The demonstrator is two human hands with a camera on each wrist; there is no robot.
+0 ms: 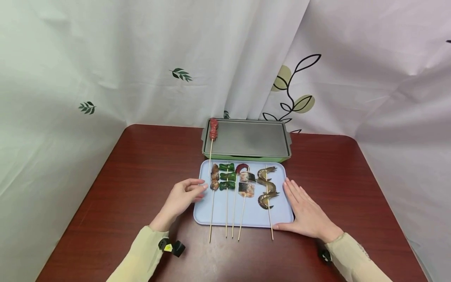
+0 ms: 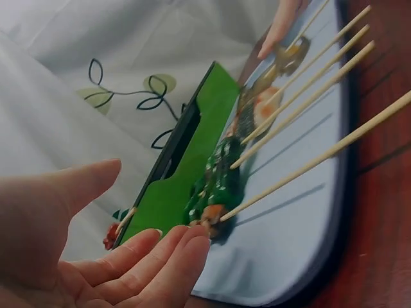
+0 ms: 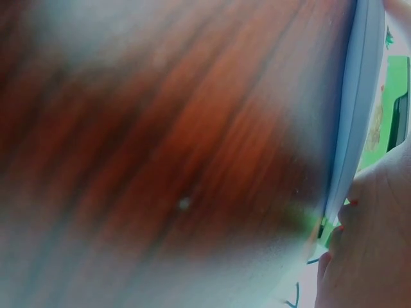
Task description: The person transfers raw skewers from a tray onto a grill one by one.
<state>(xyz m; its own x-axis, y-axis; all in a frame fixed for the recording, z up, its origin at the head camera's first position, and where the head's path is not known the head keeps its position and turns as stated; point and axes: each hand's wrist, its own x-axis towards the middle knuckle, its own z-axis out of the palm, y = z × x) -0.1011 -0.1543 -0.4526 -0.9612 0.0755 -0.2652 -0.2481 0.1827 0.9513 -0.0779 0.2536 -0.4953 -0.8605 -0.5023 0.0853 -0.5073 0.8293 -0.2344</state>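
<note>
My left hand (image 1: 181, 197) hovers at the left edge of a pale blue tray (image 1: 253, 213), thumb and fingers apart with nothing between them. Closest to it lies a skewer of brown chunks (image 1: 214, 177); in the left wrist view the fingertips (image 2: 192, 237) overlap its tip. Beside that are a green pepper skewer (image 1: 227, 177), a red tentacle skewer (image 1: 241, 167), a fish-piece skewer (image 1: 246, 188) and a shrimp skewer (image 1: 267, 187). My right hand (image 1: 308, 211) rests along the tray's right side, fingers straight, thumb at the front corner.
Behind the tray stands a green grill with a grey plate (image 1: 251, 137). A red meat skewer (image 1: 213, 129) lies on its left end, the stick reaching over the tray. The brown table (image 1: 141, 176) meets a white curtain (image 1: 148, 58) at the back.
</note>
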